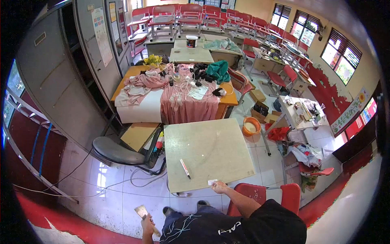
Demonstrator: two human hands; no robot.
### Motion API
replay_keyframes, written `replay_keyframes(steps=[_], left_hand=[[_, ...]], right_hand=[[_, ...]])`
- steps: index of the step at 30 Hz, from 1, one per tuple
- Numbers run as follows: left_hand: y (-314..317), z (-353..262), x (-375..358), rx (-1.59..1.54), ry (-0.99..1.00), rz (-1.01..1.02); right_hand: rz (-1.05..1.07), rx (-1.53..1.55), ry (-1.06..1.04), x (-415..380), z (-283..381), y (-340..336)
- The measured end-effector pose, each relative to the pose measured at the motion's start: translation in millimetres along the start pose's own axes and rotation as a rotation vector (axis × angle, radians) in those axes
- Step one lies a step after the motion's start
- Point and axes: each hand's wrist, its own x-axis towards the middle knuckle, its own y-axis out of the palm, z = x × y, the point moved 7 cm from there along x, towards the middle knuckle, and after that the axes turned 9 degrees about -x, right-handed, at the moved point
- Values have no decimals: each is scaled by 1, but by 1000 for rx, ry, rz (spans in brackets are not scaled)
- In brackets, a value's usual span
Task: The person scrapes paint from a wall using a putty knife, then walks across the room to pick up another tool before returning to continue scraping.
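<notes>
My left hand [148, 224] hangs low at the front, fingers wrapped round a putty knife [141, 211] with a broad, worn blade pointing up and a pale handle. At the near edge of a greenish-grey tabletop [211, 146], my right hand [219, 187] pinches a small white rectangular piece [212, 182] with faint print on it; its exact kind is too small to make out. A white and red marker with a dark end [185, 168] lies on the tabletop, left of that hand.
Beyond stands a wooden desk [228, 99] heaped with pink cloth and cables. A black chair [120, 151] is at the left, a red chair [248, 193] close at my right. Cables [134, 183] cross the floor. An orange bucket [251, 126] sits right of the tabletop.
</notes>
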Motion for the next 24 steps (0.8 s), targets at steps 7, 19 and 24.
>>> replay_keyframes(steps=[7, 19, 24], left_hand=[[-139, 99, 75, 976, -3, -43], [8, 131, 92, 722, -226, -155], [64, 164, 93, 648, -222, -170]], right_hand=[[238, -104, 46, 13, 21, 57], [391, -191, -160, -91, -29, 122], [314, -384, -33, -55, -134, 203]])
